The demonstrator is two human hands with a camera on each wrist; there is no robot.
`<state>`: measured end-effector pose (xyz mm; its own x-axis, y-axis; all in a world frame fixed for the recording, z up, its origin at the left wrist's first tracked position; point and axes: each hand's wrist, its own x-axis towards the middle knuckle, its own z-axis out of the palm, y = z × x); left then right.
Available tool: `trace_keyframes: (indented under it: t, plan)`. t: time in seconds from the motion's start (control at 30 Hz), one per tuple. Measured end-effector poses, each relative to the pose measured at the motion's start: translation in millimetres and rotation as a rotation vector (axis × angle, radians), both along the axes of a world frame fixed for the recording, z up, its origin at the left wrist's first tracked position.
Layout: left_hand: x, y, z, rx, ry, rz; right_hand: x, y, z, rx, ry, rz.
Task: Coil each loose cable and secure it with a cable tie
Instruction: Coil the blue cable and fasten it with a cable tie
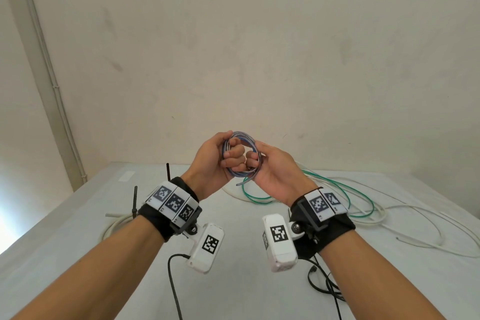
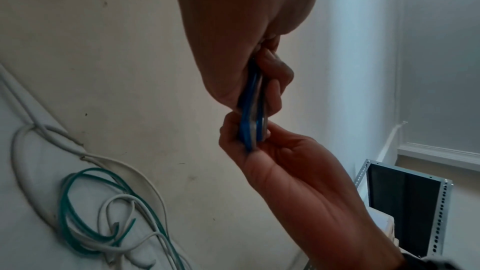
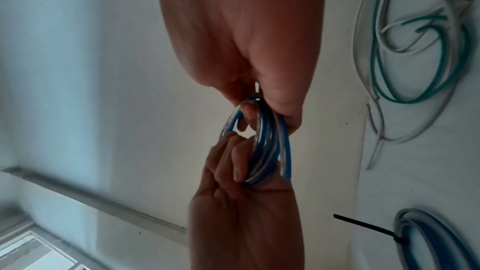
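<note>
A small coil of blue and silver cable (image 1: 242, 154) is held up above the table between both hands. My left hand (image 1: 228, 157) grips the coil's left side, fingers curled through the ring. My right hand (image 1: 255, 161) pinches its right side. One short free end (image 1: 241, 183) hangs below the coil. In the left wrist view the coil (image 2: 253, 124) shows edge-on between the left hand (image 2: 259, 81) and the right hand (image 2: 259, 143). The right wrist view shows the coil's (image 3: 262, 151) rings, the right hand (image 3: 249, 110) above and the left hand (image 3: 233, 161) below.
Loose green cable (image 1: 335, 187) and long white cables (image 1: 405, 218) lie tangled on the white table (image 1: 233, 293) at the right. A tied coil (image 1: 110, 231) with a black cable tie (image 1: 134, 202) sits at the left. A metal rack (image 2: 439, 219) stands beside the table.
</note>
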<state>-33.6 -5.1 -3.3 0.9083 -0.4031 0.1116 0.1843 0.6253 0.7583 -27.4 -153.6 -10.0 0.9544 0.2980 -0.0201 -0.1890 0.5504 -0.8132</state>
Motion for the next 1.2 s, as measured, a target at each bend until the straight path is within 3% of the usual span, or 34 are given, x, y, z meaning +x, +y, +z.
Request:
trace_keyframes:
  t: [0.27,0.47,0.7,1.03,1.2]
  plan:
    - [-2.6,-1.6,3.0,0.020,0.021,0.019,5.0,-2.6,5.6,0.046,0.069,-0.037]
    - [-3.1,4.3,5.1,0.291,0.013,0.100,5.2,-6.1,9.7,-0.123,0.029,-0.144]
    - [-6.2,7.5,3.9,0.450,-0.058,0.135,4.3,0.3,8.4,-0.289,-0.041,-0.247]
    - [-4.0,7.0,10.3,0.410,0.099,0.059,-1.6,4.7,10.9,-0.393,-0.145,-0.222]
    - [-5.5,0.9,7.7,0.378,0.117,0.189,-5.6,7.2,8.4,-0.340,-0.074,-0.152]
